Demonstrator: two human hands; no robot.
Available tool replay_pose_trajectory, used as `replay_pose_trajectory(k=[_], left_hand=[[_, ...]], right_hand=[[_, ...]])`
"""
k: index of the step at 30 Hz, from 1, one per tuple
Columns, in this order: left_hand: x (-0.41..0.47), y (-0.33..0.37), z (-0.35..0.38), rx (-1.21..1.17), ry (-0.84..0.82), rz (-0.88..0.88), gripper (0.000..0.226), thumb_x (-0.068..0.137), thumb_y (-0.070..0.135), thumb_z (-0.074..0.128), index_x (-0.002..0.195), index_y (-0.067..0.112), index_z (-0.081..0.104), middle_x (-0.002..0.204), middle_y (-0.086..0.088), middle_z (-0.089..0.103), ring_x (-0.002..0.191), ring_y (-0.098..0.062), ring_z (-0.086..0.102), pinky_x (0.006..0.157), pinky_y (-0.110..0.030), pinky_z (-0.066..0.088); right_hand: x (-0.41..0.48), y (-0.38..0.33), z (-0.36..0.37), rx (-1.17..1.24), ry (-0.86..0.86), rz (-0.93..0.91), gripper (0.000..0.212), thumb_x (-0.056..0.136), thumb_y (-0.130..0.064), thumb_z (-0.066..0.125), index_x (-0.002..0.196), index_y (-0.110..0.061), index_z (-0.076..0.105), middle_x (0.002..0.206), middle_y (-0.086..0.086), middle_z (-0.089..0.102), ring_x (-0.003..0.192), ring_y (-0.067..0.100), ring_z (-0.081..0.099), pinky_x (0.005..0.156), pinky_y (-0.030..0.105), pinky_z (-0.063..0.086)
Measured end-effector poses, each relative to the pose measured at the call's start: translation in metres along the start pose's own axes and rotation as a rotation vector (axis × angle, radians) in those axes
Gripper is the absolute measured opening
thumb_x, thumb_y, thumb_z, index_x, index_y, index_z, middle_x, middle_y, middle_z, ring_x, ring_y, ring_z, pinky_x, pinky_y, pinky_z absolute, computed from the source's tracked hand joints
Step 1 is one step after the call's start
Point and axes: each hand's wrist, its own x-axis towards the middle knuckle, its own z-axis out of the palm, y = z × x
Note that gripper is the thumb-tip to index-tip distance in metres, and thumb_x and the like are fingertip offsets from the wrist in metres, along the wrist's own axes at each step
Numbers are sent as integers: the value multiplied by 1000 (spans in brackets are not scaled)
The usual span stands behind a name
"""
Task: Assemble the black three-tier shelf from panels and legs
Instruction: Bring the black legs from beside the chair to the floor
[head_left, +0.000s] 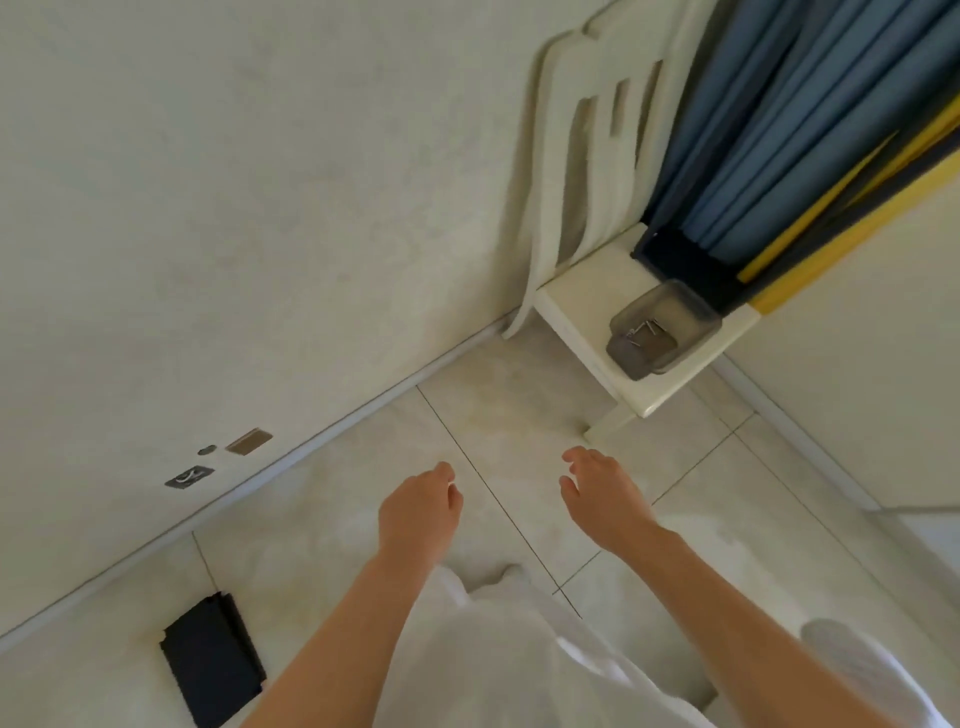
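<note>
Fingers of left hand and right hand hang loosely curled, seemingly empty, above floor tiles; black panel lies near left, probably best grasped by both long edges.

White chair against pale wall, blue curtain just beside

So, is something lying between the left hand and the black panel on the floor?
Nothing visible does. The left hand hangs over the floor, and only bare floor lies between it and the black panel.
</note>
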Motion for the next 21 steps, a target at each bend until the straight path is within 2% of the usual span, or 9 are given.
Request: replay_pose_trajectory(k=[10,21], left_hand=[[67,169,17,118,-66,295,28,103,25,42,126,22,58,100,4,70,95,-18,62,74,-32,50],[190,314,-3,133,-63,456,25,103,26,47,122,19,61,102,0,72,97,-22,65,75,-33,51]], right_hand=[[26,127,-66,202,150,215,36,101,-23,45,135,-13,50,122,6,61,113,24,56,92,36,49],[103,222,-153,300,234,377,36,101,-24,45,135,-15,50,121,5,62,114,23,56,91,39,52]])
